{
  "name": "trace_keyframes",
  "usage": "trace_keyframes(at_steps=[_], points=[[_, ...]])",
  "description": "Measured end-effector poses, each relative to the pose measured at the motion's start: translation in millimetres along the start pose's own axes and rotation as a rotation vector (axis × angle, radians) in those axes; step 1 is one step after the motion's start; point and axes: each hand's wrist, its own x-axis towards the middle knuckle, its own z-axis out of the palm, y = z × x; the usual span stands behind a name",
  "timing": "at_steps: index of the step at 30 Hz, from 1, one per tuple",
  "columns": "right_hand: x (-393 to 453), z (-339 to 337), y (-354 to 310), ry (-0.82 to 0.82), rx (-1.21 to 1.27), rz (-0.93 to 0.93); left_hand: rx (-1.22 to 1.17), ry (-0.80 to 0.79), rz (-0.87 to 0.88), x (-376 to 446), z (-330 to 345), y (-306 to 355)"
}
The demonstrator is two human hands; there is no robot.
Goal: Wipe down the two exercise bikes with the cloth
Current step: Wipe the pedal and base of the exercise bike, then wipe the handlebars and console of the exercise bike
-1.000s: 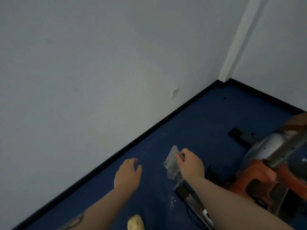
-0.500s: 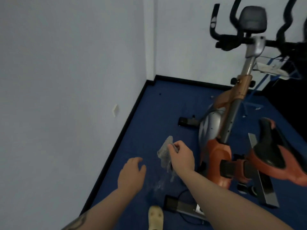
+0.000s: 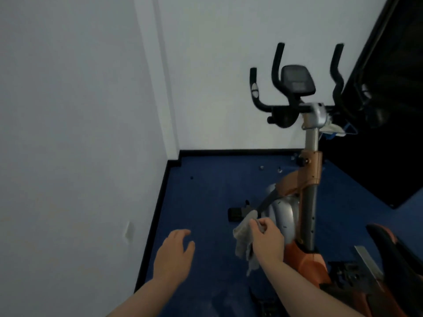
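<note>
Right hand: fingers curled, thumb and fingertips pinching the upper edge of the grey cloth. Cloth hangs crumpled below the grip, loose end trailing down past the wrist. Cloth is in the air just left of the exercise bike, level with its silver flywheel cover; whether the cloth touches the cover cannot be told.

Left hand: fingers loosely spread, slightly bent, holding nothing, touching nothing. Palm faces down over the blue floor, well left of the bike, apart from the cloth.

Bike: upright. Orange lower shroud just right of the right forearm. Grey post rises to black handlebars and a dark console at the top. Black-and-orange saddle at the bike's rear, at the right frame edge. Black front stabiliser foot on the floor, left of the flywheel cover.

Behind the bike: white wall with black skirting. A dark panel stands right of the handlebars. Small loose bits lie on the floor ahead of the bike, too small to identify.
</note>
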Motion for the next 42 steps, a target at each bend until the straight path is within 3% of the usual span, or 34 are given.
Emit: trace_keyframes(at_steps=[6, 11, 20, 23, 26, 29, 32, 34, 38, 42], points=[[69.5, 21.9, -56.1, 0.261, 0.076, 0.065, 0.035, -0.111, 0.245, 129.4, -25.5, 21.2], [113.2, 5.8, -97.7, 0.428, 0.198, 0.071, -0.095, -0.169, 0.376, 211.2, -28.9, 76.1], [220.8, -58.1, -136.8, 0.568, 0.316, 0.033, -0.233, -0.212, 0.571, 290.6, 7.1, 195.1], [272.5, -80.5, -157.5, 0.615, 0.295, -0.098, -0.277, -0.180, 0.587, 321.3, 25.3, 228.2], [318.8, -93.0, -182.9, 0.571, 0.122, -0.338, -0.344, -0.175, 0.508, 351.9, 47.6, 258.7], [348.6, -86.6, -185.1, 0.457, -0.284, -0.570, -0.435, -0.140, 0.420, 371.7, 65.1, 278.9], [368.3, -72.3, -159.0, 0.226, -0.634, -0.599, -0.507, -0.100, 0.373, 388.6, 82.7, 294.4], [371.0, -69.8, -139.8, 0.204, -0.589, -0.627, -0.530, -0.078, 0.360, 394.1, 90.1, 297.0], [397.6, -75.4, -145.1, 0.354, -0.482, -0.743, -0.639, -0.037, 0.333, 408.9, 100.9, 319.0], [425.1, -55.0, -160.3, 0.242, -0.740, -0.650, -0.784, -0.051, 0.273, 408.1, 118.1, 336.0]])
